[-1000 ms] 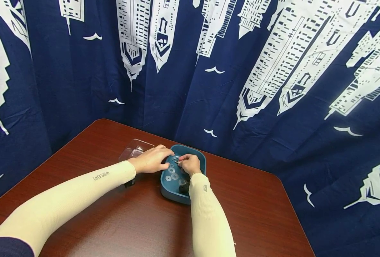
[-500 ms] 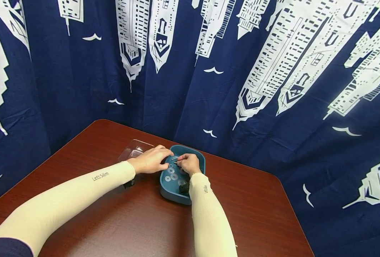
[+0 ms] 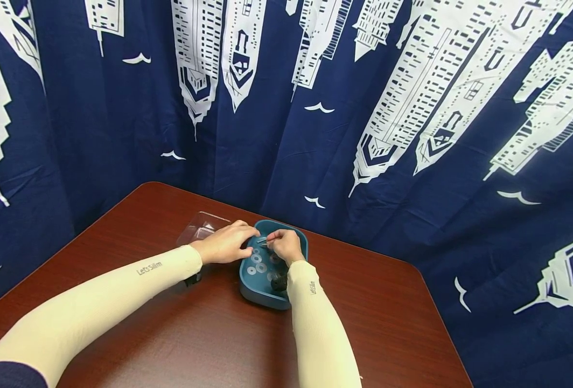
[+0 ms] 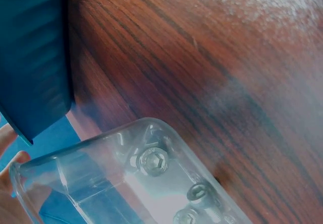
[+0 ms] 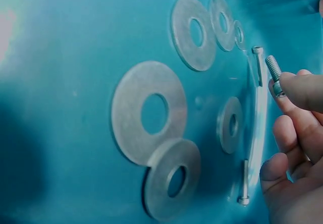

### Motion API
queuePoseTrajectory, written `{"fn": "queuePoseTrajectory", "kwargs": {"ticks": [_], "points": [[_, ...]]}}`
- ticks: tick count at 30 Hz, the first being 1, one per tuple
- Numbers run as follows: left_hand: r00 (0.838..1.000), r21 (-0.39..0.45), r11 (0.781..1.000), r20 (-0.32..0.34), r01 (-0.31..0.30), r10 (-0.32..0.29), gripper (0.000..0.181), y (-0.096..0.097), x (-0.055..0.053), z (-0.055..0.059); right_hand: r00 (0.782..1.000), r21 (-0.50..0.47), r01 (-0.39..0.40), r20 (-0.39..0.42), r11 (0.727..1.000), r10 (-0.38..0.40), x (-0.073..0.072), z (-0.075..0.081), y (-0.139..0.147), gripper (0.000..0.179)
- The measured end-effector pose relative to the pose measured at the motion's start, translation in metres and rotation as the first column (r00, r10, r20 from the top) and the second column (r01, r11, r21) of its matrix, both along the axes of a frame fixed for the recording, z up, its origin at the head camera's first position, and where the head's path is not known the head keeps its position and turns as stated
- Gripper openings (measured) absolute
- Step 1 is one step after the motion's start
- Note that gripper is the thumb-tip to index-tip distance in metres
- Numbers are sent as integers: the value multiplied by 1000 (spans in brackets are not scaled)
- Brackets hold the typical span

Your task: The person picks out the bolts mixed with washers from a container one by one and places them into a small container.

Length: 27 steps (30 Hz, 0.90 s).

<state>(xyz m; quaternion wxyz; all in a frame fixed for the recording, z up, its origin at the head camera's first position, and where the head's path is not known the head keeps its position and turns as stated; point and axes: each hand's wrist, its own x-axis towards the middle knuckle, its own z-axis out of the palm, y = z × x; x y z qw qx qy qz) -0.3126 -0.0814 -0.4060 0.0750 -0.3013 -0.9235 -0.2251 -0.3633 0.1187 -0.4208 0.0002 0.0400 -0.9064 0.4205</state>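
My right hand (image 3: 287, 248) is over the blue tray (image 3: 262, 298). Between thumb and index finger it pinches a small socket-head bolt (image 5: 275, 74), threaded end angled up in the right wrist view. Beneath lie several flat washers (image 5: 126, 115), plus a longer bolt (image 5: 260, 67) and another bolt (image 5: 245, 181). My left hand (image 3: 224, 243) reaches to the tray's left rim, thumb and fingers spread apart at the edge. Beside that hand stands a clear plastic container (image 3: 194, 230); the left wrist view shows several socket-head bolts (image 4: 154, 162) in it.
A reddish-brown wooden table (image 3: 189, 334) bears the tray and the container. Behind it hangs a dark blue curtain (image 3: 247, 161) with white building prints. A black device (image 3: 279, 283) at my right wrist overlaps the tray's near part.
The right fingers have shifted slightly toward the back of the tray with the bolt between them. The left hand keeps its place at the rim; the head view drifts a little.
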Motion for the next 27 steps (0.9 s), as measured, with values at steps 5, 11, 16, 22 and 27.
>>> {"fn": "queuePoseTrajectory", "kwargs": {"ticks": [5,11,16,22,27], "points": [[1000,-2,1000,5,-2,3,45,-1,0,1,999,9,-38,-27,999,38,2,7,2,12],[1000,-13,1000,4,6,-6,47,-2,-2,-1,998,-8,-59,-33,998,59,2,11,5,9],[1000,-13,1000,13,-1,1,49,-3,-2,0,995,-26,-82,-56,996,80,3,16,7,10],[1000,-10,1000,21,6,-5,49,-2,-3,1,991,-43,-109,-78,993,105,5,23,10,12],[1000,-13,1000,12,13,-12,49,-3,-3,3,990,-58,-122,-79,991,117,6,28,13,14]]}}
